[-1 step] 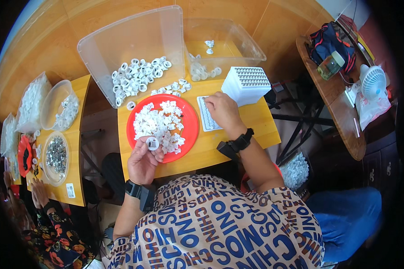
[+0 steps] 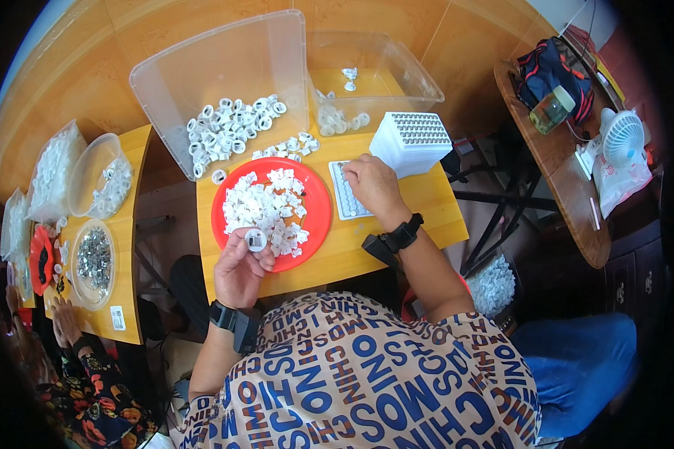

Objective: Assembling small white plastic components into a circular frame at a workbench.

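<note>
My left hand [image 2: 240,268] is closed on a round white plastic part [image 2: 255,240] with a dark square in its middle. It is held over the near left rim of a red plate [image 2: 321,217], which carries a heap of small white plastic pieces [image 2: 256,206]. My right hand [image 2: 373,182] is over a white tray [image 2: 345,202] with rows of small round pockets. Its fingers are bent together at the tray's far right side. Whatever lies between those fingertips is too small or hidden to name.
Behind the plate, a clear bin [image 2: 225,63] stands tilted beside piled white round parts [image 2: 232,127]. A second clear bin [image 2: 419,82] and a stack of white trays [image 2: 408,146] are to the right. On the left, another person's hands [image 2: 66,323] rest at a neighbouring table.
</note>
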The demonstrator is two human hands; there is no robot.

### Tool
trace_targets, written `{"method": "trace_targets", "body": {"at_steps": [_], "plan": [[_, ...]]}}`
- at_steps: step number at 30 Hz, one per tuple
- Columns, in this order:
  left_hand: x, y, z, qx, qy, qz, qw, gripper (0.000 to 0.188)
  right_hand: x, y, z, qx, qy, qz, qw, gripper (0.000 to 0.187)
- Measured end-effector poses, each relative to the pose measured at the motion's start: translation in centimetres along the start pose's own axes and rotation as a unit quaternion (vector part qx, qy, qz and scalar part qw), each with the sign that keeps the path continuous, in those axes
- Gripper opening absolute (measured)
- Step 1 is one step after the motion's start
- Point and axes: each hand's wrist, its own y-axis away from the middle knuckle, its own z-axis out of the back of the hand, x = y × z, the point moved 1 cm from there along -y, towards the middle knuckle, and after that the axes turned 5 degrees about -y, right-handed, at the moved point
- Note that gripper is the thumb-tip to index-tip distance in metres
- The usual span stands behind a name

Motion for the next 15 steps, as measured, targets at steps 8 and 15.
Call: {"method": "trace_targets", "body": {"at_steps": [8,15], "plan": [[-0.2,0.1,-0.2,0.015,0.000,0.008,1.000,0.025,-1.7,-0.3,-2.1,0.010,0.053,0.025,0.998,0.009],[-0.3,0.3,-1.0,0.022,0.019,0.014,0.999,0.025,-1.0,0.7,-1.5,0.002,0.012,0.014,1.000,0.008]]}}
